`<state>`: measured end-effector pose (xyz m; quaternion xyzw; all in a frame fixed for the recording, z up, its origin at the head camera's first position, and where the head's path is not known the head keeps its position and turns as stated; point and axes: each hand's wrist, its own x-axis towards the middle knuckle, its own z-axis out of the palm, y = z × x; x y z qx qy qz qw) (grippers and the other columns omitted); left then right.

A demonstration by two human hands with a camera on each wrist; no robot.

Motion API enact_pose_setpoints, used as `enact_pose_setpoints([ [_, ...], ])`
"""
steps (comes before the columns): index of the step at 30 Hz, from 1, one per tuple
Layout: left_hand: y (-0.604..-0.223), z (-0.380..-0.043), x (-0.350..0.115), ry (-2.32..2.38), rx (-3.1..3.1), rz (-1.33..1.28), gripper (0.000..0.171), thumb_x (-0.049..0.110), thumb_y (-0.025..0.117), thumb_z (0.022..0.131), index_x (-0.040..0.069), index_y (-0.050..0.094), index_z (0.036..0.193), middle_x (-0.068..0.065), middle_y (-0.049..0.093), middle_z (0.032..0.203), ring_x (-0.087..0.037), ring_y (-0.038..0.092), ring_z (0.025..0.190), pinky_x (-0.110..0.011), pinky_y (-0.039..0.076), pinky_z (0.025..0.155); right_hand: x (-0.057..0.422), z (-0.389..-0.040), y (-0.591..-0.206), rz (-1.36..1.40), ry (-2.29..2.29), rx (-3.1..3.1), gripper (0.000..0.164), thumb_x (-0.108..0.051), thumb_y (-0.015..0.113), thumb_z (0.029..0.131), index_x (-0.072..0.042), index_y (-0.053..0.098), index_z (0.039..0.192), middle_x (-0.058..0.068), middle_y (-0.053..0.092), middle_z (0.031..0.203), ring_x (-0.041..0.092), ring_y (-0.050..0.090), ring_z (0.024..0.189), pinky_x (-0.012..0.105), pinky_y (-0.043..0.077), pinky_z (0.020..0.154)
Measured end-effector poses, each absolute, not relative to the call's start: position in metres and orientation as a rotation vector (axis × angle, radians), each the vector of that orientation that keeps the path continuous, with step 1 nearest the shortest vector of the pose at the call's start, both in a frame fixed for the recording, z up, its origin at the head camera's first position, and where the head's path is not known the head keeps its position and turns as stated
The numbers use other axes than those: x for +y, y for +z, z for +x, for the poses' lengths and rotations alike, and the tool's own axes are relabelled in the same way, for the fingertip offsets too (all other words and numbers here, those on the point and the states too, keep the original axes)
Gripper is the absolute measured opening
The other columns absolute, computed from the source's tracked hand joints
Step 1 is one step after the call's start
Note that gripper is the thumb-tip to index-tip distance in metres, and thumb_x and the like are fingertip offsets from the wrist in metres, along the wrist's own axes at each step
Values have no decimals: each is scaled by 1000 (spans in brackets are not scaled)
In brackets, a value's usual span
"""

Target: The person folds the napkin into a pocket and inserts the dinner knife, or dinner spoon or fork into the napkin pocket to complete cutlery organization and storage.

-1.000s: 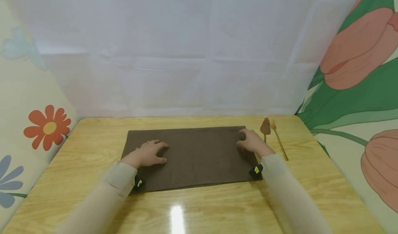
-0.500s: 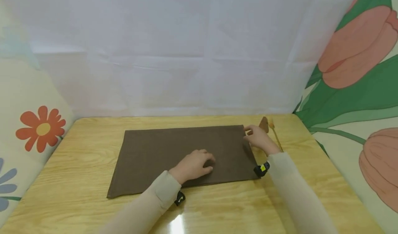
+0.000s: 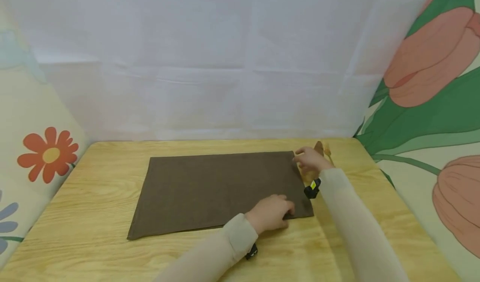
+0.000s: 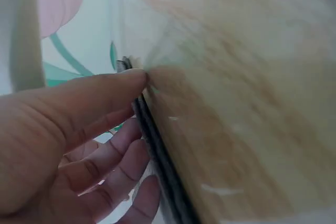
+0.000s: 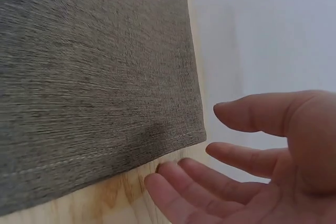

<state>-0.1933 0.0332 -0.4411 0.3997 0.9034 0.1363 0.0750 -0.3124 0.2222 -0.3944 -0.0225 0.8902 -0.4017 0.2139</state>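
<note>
A dark brown folded cloth [image 3: 210,190] with a stitched hem lies flat across the table. My left hand [image 3: 271,213] is over its near edge, toward the near right corner. In the left wrist view, the layered cloth edge [image 4: 160,156] passes between the thumb and the spread, bent fingers, with the thumb tip right at the edge. My right hand [image 3: 312,159] hovers by the far right corner. The right wrist view shows its thumb and fingers [image 5: 247,116] apart, with the cloth corner [image 5: 194,129] just beyond the fingertips and nothing held.
Behind the right hand lie a spade-shaped server [image 3: 318,147], partly hidden, and a gold fork [image 3: 327,149]. The wood-grain table [image 3: 93,198] backs onto a white sheet [image 3: 187,94]. Flower-printed panels [image 3: 446,148] flank both sides.
My left hand has moved right along the cloth, from its left part to the near edge at right. The right hand has shifted from over the cloth to just outside its far right corner.
</note>
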Motion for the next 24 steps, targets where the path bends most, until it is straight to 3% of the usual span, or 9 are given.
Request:
enact_pose_setpoints([
  [3, -441, -190, 40, 350, 2773, 1190, 17, 18, 81, 88, 19, 74, 103, 5, 66, 96, -7, 61, 85, -19, 50, 73, 221, -315, -392, -54, -1135, 2437, 57, -10, 45, 105, 15, 26, 152, 31, 48, 136, 24, 55, 91, 43, 54, 86],
  [5, -440, -187, 44, 290, 2822, 1195, 9, 15, 76, 92, 18, 73, 100, 4, 67, 93, -9, 62, 84, -20, 50, 73, 221, -316, -391, -21, -1143, 2420, 56, -11, 45, 105, 13, 27, 153, 26, 51, 128, 23, 53, 87, 43, 53, 87],
  [9, -435, -178, 52, 104, 2937, 1203, 9, 9, 67, 97, 17, 72, 97, 1, 68, 88, -12, 64, 81, -23, 52, 70, 222, -319, -392, 6, -1156, 2415, 50, -10, 44, 103, 12, 40, 147, 9, 50, 88, 16, 43, 68, 35, 49, 72],
  [13, -434, -169, 58, -22, 3035, 1125, 9, 9, 69, 95, 17, 72, 96, -2, 67, 87, -16, 63, 77, -25, 54, 62, 225, -323, -399, 14, -1255, 2377, 31, -7, 45, 101, 13, 58, 122, -4, 36, 60, 9, 31, 51, 26, 37, 53],
  [18, -435, -168, 57, -8, 3075, 1076, 9, 7, 69, 94, 15, 70, 97, -5, 64, 84, -18, 61, 72, -25, 54, 55, 226, -327, -407, 84, -1432, 2265, 11, -6, 47, 103, 1, 54, 98, -7, 37, 57, 4, 30, 47, 21, 30, 47],
  [24, -433, -178, 47, 147, 2974, 1090, 15, 5, 65, 98, 11, 68, 113, -6, 65, 92, -16, 65, 78, -24, 54, 65, 228, -328, -403, 45, -1392, 2236, 32, -12, 46, 105, -14, 40, 74, -7, 33, 59, 6, 29, 51, 24, 34, 54],
])
